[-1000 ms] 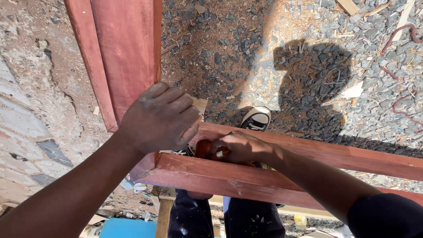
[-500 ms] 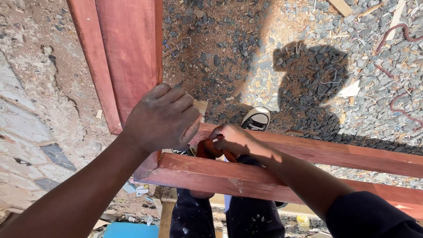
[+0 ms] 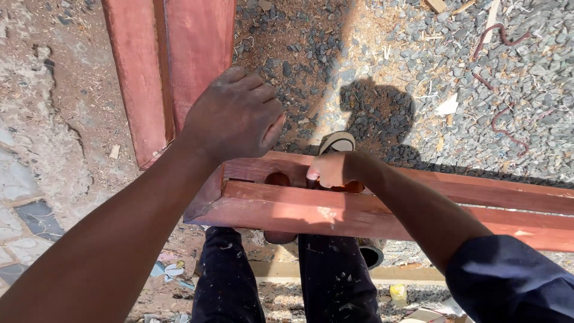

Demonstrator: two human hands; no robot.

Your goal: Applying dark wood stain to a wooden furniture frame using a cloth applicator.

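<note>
Head view, looking straight down past the arms to the ground.

Left hand (image 3: 234,115): closed in a loose fist, knuckles up, resting at the corner where the upright red board (image 3: 170,66) meets the horizontal red beam (image 3: 359,209). Whether anything is inside the fist cannot be told; the palm side is hidden.

Right hand (image 3: 333,168): curled closed, fingers tucked down into the groove of the beam, just right of the left hand. It covers a small brown rounded piece (image 3: 351,186), only an edge showing; it looks gripped, but its shape is mostly hidden. A dark round hole or knob (image 3: 277,178) lies in the same groove, between the two hands.

Handling judgement: the beam is long, thick painted timber, so stiff and probably heavy, not fragile; the painted faces look smooth and dusty. Best hold would be around the full edge near the corner joint, both hands.

Below the hands: dark trousers (image 3: 230,281) with pale specks, a shoe (image 3: 338,142) beyond the beam.

Beyond the hands: gravel ground (image 3: 478,78) with sawdust and wood chips. Left of the left hand: rough stone paving (image 3: 24,179).

Containers: a small yellow pot-like item (image 3: 397,294) below the right forearm; contents not visible.
</note>
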